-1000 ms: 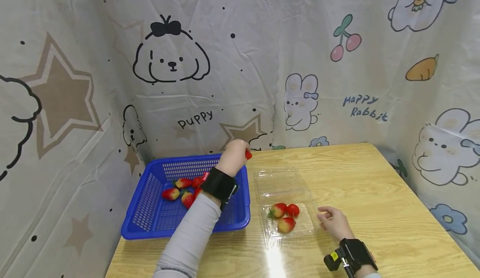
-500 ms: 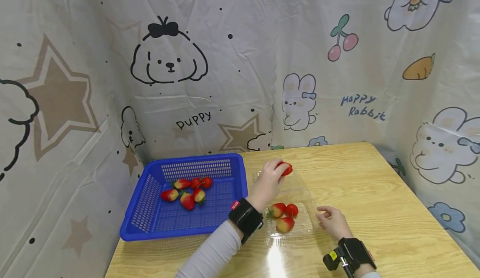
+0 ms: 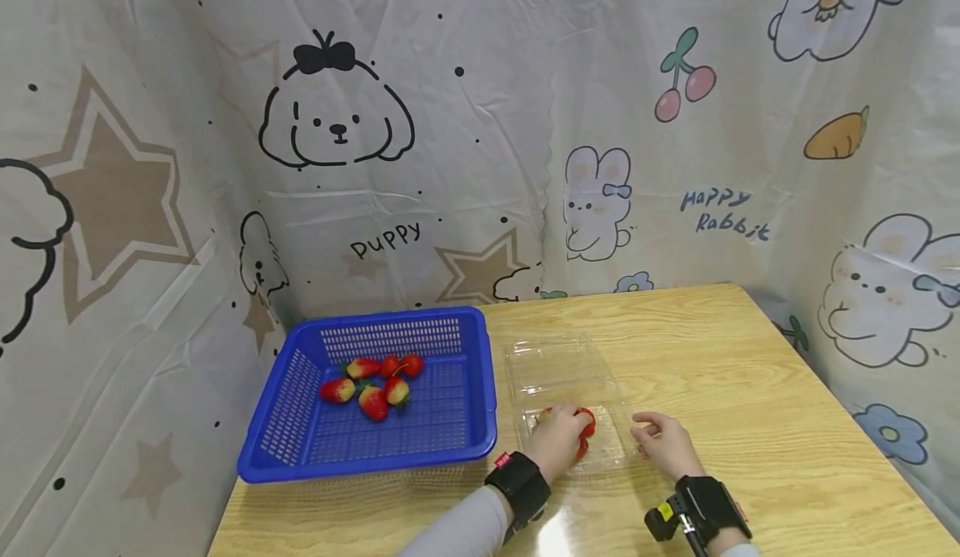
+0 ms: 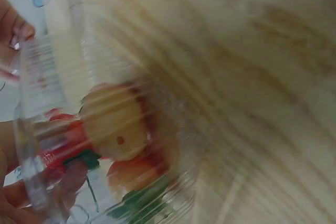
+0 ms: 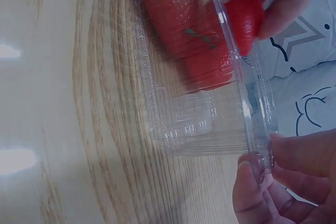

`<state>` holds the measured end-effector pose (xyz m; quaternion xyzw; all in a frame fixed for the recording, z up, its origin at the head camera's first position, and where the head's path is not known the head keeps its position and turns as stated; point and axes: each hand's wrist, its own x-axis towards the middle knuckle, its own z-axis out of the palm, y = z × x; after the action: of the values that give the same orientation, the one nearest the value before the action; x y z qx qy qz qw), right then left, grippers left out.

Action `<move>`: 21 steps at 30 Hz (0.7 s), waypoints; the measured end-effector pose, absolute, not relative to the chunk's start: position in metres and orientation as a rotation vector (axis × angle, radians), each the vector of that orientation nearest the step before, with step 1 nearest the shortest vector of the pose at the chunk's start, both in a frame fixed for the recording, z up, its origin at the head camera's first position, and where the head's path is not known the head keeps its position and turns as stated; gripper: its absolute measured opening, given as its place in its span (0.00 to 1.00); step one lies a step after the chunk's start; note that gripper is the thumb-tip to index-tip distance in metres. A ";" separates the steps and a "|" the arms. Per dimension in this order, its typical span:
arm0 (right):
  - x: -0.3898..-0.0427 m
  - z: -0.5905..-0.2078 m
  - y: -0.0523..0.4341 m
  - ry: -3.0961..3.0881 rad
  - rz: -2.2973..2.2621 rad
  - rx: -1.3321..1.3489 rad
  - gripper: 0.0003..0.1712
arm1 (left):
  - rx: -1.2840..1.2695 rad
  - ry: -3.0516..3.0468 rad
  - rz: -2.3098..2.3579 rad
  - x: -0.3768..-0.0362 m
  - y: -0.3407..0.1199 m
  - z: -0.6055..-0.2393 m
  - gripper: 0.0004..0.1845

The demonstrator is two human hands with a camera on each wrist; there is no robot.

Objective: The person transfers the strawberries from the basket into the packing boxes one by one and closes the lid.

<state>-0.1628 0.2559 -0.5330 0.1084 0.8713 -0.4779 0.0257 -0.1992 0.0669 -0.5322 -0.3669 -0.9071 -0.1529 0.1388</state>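
Note:
My left hand (image 3: 557, 442) reaches down into a clear plastic clamshell box (image 3: 609, 449) and covers part of the fruit there. Its fingers hold a red strawberry (image 5: 247, 20) at the box's rim, as the right wrist view shows. Other strawberries (image 5: 170, 17) lie inside, seen through the clear wall; the left wrist view shows a pale-tipped strawberry (image 4: 116, 124) in there too. With thumb and fingers, my right hand (image 3: 667, 444) pinches the box's right edge. The box's lid (image 3: 558, 363) lies folded back, away from me.
To the left stands a blue plastic basket (image 3: 315, 449) with several strawberries (image 3: 372, 403) near its middle. Wooden tabletop (image 3: 697, 348) stretches to the right of the box. A printed curtain (image 3: 465, 123) hangs behind and along both sides.
My left hand has carried the strawberry from above the basket's far right corner, over the lid, and down into the box. The right hand has stayed at the box's edge.

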 end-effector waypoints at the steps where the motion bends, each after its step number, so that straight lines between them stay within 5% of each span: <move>1: -0.163 -0.534 0.256 2.689 -1.481 0.344 0.18 | -1.066 -2.628 -0.419 -0.198 0.068 -0.534 0.10; 21: -0.164 -0.535 0.256 2.704 -1.459 0.348 0.18 | -1.087 -2.770 -0.315 -0.203 0.074 -0.548 0.11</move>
<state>-0.1639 0.2557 -0.5348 0.1126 0.8742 -0.4717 0.0249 -0.2029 0.0742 -0.5483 -0.3624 -0.9231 -0.1051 0.0745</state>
